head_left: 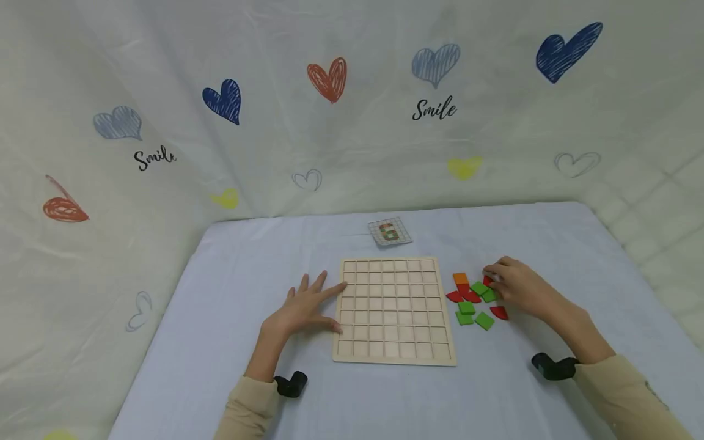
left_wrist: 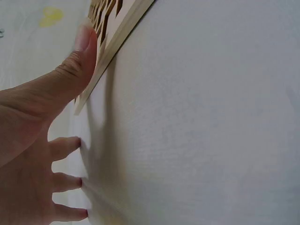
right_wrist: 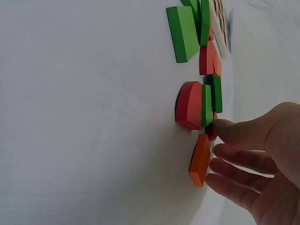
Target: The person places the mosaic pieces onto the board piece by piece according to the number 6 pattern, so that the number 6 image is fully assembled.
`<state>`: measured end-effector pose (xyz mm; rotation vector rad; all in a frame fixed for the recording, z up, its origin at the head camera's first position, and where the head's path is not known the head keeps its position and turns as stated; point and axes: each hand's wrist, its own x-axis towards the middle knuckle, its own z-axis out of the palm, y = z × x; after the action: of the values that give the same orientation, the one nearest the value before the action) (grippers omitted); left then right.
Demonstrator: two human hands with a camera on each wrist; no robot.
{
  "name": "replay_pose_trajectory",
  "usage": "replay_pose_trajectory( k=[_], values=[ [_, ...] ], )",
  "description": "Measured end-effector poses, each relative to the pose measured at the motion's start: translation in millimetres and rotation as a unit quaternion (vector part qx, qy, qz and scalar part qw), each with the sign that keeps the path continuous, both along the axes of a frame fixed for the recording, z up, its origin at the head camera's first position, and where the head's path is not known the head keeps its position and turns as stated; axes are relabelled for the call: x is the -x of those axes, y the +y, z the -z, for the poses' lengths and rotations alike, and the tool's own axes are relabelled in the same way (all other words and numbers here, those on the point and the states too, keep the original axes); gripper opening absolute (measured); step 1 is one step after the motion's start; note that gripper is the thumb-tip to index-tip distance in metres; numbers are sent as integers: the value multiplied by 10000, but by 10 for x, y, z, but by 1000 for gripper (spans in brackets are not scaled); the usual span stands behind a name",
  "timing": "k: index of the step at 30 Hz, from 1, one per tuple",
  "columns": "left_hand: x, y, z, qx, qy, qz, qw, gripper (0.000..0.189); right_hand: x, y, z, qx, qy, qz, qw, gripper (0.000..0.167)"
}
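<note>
A square wooden grid board (head_left: 392, 310) lies in the middle of the white table. My left hand (head_left: 299, 311) is spread at its left side, with thumb and index finger touching the frame. In the left wrist view the thumb (left_wrist: 79, 61) lies against the board's edge (left_wrist: 110, 58), and the other fingertips reach the cloth. To the right of the board, my right hand (head_left: 519, 286) is over the loose pieces, with thumb and fingertips about a small red piece (head_left: 487, 280). An orange piece (right_wrist: 200, 161) lies beside those fingers in the right wrist view.
Green tiles (head_left: 484, 321), red rounded pieces (head_left: 499, 312) and an orange square (head_left: 460, 278) lie close together, right of the board. A pattern card (head_left: 390, 231) is behind the board. A cloth with printed hearts (head_left: 327, 79) hangs behind the table.
</note>
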<state>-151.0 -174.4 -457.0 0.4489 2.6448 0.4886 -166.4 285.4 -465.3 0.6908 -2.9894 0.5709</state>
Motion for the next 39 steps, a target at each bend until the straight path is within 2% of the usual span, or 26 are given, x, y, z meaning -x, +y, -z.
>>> replay_pose_trajectory(
  k=[6,10,17,24,29,36,39],
  values=[
    [23,72,16,-68,102,189,9997,97,-2,83,15,-12,136,-87,9999,25],
    [36,43,39,34,249,262,9993,100,-1,107,38,32,283,-82,9996,24],
    [45,-21,74,10,188,252,9995,104,1,86,64,-40,390,25,9992,22],
    [6,-5,78,91,248,179,9995,104,-2,57,64,-95,382,85,9992,19],
    [-23,17,67,70,255,148,9995,103,29,27,47,50,144,166,9997,20],
    [-32,12,26,127,108,69,9998,105,76,15,69,489,-49,-8,9988,24],
    [-22,20,12,170,61,-13,9998,106,90,-7,61,522,-207,85,9984,22]
  ],
)
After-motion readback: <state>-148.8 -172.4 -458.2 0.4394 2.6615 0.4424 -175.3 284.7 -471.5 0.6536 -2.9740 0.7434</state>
